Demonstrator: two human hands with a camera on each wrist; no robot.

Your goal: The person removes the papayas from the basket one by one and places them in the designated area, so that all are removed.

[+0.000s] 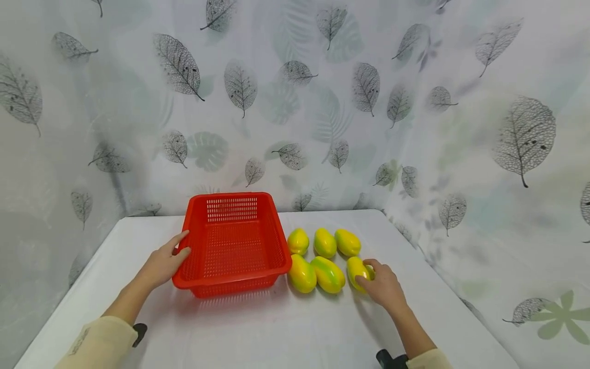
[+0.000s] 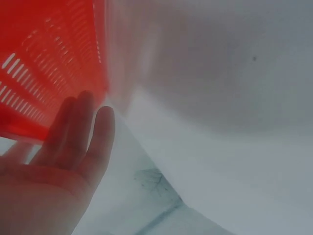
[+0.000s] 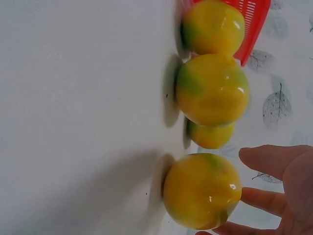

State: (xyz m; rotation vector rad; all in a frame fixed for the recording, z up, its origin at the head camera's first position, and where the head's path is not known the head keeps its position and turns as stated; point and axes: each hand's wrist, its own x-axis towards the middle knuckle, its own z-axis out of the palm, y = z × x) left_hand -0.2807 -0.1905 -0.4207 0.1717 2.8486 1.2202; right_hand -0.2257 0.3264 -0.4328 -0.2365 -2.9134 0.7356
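A red perforated plastic basket stands on the white table. My left hand is at its left edge, and in the left wrist view the extended fingers lie against or close to the wall. Several glossy yellow-green mangoes lie right of the basket. Over the rightmost front mango reaches my right hand. In the right wrist view a finger touches that mango, while the thumb stands apart from it. Part of a yellow-green thing shows behind the right hand.
The white table reaches back to a leaf-patterned curtain, which also hangs at both sides. One front mango lies close against the basket's right side. Dark wrist straps show at both sleeves.
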